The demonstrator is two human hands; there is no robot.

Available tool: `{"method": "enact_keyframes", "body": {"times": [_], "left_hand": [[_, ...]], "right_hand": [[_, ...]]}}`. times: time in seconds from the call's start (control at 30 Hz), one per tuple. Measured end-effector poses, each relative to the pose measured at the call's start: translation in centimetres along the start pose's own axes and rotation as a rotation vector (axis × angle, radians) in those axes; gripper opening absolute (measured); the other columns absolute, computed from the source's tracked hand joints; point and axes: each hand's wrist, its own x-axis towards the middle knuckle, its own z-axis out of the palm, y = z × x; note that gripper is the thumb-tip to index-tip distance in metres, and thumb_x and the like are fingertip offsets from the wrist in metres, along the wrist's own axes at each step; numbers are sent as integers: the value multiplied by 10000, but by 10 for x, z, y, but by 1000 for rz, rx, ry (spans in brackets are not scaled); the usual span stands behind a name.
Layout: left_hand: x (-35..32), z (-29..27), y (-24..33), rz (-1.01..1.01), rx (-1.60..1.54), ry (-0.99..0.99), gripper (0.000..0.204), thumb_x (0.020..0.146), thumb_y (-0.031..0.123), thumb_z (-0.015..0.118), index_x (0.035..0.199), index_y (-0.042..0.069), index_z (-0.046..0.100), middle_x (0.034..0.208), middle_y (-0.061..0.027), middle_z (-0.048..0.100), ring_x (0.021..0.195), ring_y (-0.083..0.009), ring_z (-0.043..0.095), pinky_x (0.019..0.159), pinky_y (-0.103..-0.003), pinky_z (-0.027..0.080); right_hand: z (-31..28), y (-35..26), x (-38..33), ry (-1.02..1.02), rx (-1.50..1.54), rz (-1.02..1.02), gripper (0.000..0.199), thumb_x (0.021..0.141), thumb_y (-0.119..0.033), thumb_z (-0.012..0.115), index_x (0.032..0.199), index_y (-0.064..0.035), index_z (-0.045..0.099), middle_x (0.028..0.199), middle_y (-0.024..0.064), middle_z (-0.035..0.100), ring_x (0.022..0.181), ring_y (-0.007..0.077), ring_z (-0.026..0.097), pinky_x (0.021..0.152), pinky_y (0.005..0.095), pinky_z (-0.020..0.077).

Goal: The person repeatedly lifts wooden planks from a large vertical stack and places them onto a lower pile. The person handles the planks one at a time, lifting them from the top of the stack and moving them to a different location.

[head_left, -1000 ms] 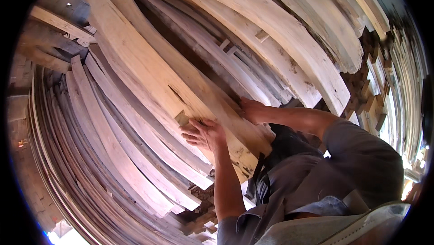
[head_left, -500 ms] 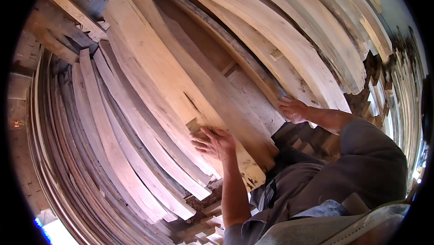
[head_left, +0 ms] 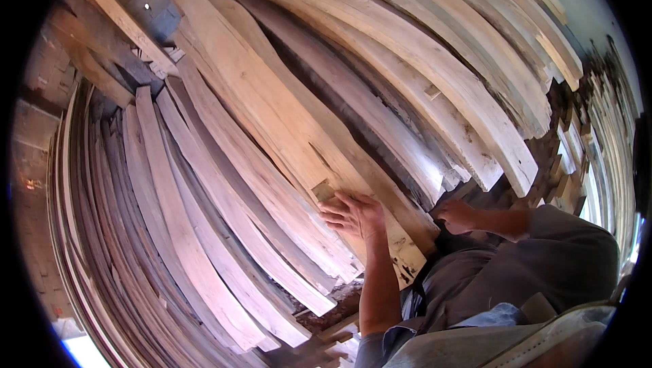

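My left hand (head_left: 356,215) lies with its fingers spread on a long, pale wooden board (head_left: 272,96). Beside its fingertips is a small square wooden piece (head_left: 322,190) on that board. The board has a dark crack and a dark-spotted near end. Just under its right edge runs a second wavy-edged board (head_left: 380,181). My right hand (head_left: 456,217) is by this second board's near end, with its fingers curled. Whether it grips anything is hidden. Farther right lies a greyish-brown board (head_left: 353,89) with a pale near end, apart from both hands.
Several more long boards (head_left: 204,157) lie side by side on the left, with a dense row of darker planks (head_left: 88,212) beyond. Other boards (head_left: 435,49) stretch across the right. A brick wall (head_left: 41,225) stands at the far left, and stacked timber ends (head_left: 570,157) show at right.
My right hand has left the dark-edged board and moved left, to the second board's near end. That dark-edged board now lies differently, and the wide brown opening has narrowed. My left hand stays on the pale board.
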Motion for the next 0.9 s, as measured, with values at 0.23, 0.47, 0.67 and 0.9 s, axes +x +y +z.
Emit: {"method": "enact_keyframes", "body": {"times": [0.23,0.47,0.67,0.9], "left_hand": [[-9,1,8,-61,-56,-159,637,970,436,352,1499,83,345,1549,-382,58,1419,-584,96,1143,-642,102],[-11,-3,11,-42,19,-93,626,982,452,318,1484,85,383,1540,-385,119,1421,-553,163,1129,-645,151],[-20,12,14,84,205,54,610,993,466,338,1408,41,479,1491,-342,312,1381,-529,283,1109,-640,225],[-32,18,27,10,333,-13,582,1004,465,330,1464,122,428,1536,-191,345,1431,-429,262,1147,-606,185]], "right_hand": [[66,-24,-84,-45,217,184,394,752,-183,572,1118,-92,685,1074,175,667,1026,380,625,883,499,505],[38,-26,-123,29,436,289,459,805,-189,526,1244,-133,649,1216,171,647,1134,368,607,935,505,493],[-60,32,-186,343,600,399,410,837,-199,545,1223,-113,655,1228,169,644,1140,364,602,961,483,486],[-127,208,-274,1231,655,467,345,785,-39,608,1123,-58,672,1099,198,671,1030,342,645,870,409,527]]}}
